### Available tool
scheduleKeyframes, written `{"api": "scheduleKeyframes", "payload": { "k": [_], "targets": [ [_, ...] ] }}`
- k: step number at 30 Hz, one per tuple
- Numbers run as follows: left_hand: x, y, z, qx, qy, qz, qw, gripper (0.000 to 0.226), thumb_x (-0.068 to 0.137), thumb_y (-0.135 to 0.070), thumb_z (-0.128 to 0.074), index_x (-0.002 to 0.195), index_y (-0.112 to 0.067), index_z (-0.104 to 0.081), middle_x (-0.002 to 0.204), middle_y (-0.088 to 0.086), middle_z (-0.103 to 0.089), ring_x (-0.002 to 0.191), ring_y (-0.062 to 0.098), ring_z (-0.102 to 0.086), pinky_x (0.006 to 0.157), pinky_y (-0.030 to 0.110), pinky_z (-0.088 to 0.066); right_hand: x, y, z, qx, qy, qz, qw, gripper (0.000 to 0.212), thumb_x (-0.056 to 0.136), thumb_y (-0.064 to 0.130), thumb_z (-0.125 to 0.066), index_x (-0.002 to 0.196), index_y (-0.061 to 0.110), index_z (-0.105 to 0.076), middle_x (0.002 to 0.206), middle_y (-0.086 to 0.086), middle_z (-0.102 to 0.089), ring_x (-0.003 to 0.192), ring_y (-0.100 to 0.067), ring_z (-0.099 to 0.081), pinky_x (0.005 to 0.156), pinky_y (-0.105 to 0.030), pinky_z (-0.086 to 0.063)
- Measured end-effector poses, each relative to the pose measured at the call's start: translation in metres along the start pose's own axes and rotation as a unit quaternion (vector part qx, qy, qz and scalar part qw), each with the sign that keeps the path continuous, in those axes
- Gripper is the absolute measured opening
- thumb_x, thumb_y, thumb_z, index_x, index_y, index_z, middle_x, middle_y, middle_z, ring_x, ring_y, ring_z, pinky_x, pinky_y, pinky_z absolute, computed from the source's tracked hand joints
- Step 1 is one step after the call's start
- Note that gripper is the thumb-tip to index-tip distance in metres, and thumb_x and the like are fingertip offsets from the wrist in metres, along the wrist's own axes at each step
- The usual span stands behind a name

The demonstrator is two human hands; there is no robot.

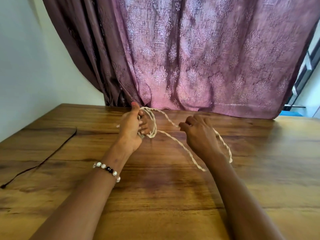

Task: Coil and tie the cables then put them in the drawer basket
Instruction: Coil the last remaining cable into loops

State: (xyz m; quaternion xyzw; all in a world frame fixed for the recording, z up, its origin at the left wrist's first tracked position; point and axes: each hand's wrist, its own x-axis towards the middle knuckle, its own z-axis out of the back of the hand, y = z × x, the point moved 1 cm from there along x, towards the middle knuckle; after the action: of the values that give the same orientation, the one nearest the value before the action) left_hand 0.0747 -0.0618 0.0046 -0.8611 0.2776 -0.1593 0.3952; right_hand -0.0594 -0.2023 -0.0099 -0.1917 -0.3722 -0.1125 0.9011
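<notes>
Gripping a small bundle of loops, the person's left hand (132, 126) was raised just above the brown wood-grain table (164, 196), fingers curled round the turns of a cream-coloured twisted cable (174, 140) and thumb pointing up toward the mauve patterned curtain (199, 58). The right hand (199, 134) was close beside it, forefinger and thumb pinching one strand of the same cable, the other fingers loosely curled. From that pinch one length ran back to the top of the coil, while a long slack loop hung round the right wrist and trailed down to the bottom of the bundle.

The cable looked light and limp (it sagged in easy curves and held no shape of its own), so it would likely bend into loops without resistance but also spring or slide apart if the left hand loosened. Its twisted surface probably gave fair friction, which should help a knot bite. The sensible hold seemed to be the one already taken: clamp the gathered turns in the palm, and feed the free strand from a point near the coil, keeping the slack short so it did not snag on the wrist.

A thin dark cord (39, 163) lay stretched on the table well to the left, untouched. No drawer basket was visible.
</notes>
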Motion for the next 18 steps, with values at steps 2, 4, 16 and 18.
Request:
{"api": "scheduleKeyframes", "payload": {
  "k": [2, 4, 16, 18],
  "targets": [
    [-0.002, -0.001, -0.001, -0.019, 0.031, -0.019, 0.999, 0.045, 0.099, -0.046, -0.036, 0.066, -0.015, -0.04, 0.039, -0.006, -0.027, 0.028, 0.005, -0.021, 0.033, 0.012, -0.017, 0.0, 0.006, 0.004, -0.002, -0.013, 0.05, 0.999, 0.02, 0.075, 0.006, -0.054, 0.084, 0.015, -0.07, 0.084, -0.002, -0.062, 0.088, -0.024, -0.051, 0.071, -0.037, -0.034],
    [-0.003, -0.001, 0.0, -0.018, 0.047, -0.043, 0.998, 0.043, 0.1, -0.043, -0.034, 0.069, -0.013, -0.04, 0.041, -0.004, -0.029, 0.031, 0.006, -0.022, 0.036, 0.014, -0.016, 0.002, 0.015, 0.014, 0.015, -0.019, 0.085, 0.996, 0.027, 0.081, 0.013, -0.042, 0.087, 0.016, -0.068, 0.089, -0.002, -0.06, 0.092, -0.023, -0.049, 0.075, -0.038, -0.029],
    [-0.018, 0.004, -0.012, 0.093, 0.138, -0.063, 0.984, 0.026, 0.101, -0.026, -0.036, 0.093, -0.006, -0.051, 0.079, 0.014, -0.07, 0.063, 0.022, -0.068, 0.052, 0.034, -0.056, 0.008, 0.034, 0.025, 0.191, -0.089, 0.092, 0.973, 0.019, 0.087, 0.028, -0.057, 0.096, 0.019, -0.071, 0.087, -0.005, -0.059, 0.085, -0.02, -0.049, 0.069, -0.037, -0.041],
    [-0.02, 0.01, -0.011, 0.145, 0.143, -0.067, 0.977, 0.02, 0.1, -0.019, -0.04, 0.09, -0.009, -0.054, 0.073, 0.01, -0.064, 0.058, 0.018, -0.063, 0.05, 0.029, -0.052, 0.009, 0.03, 0.029, 0.27, -0.096, 0.07, 0.955, 0.024, 0.087, 0.03, -0.057, 0.093, 0.012, -0.071, 0.079, -0.006, -0.06, 0.076, -0.018, -0.053, 0.062, -0.032, -0.044]
  ]
}}
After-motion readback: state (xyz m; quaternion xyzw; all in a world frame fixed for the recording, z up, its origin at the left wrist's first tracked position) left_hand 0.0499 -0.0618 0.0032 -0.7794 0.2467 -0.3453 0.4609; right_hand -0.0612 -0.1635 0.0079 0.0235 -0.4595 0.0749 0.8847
